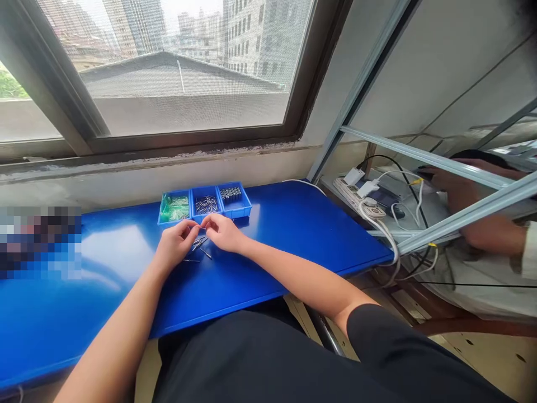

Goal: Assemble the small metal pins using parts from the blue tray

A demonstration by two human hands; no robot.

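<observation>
Both hands meet fingertip to fingertip over the blue table (277, 229), just in front of three joined blue bins. My left hand (178, 240) is closed in a pinch, and my right hand (222, 232) pinches too; what lies between the fingertips is too small to name. Several thin metal pieces (205, 252) lie loose on the table below the hands. The left bin (160, 215) holds clear pieces and green plastic, the middle bin (193, 193) dark metal pieces, and the right bin (239, 212) short cylinders standing in rows.
A window and sill run behind the table. At the right stands a metal frame (423, 157), with a power strip (373, 207), white cables and another person's blurred arm (486, 224) beyond it. A pixelated patch covers the table's far left.
</observation>
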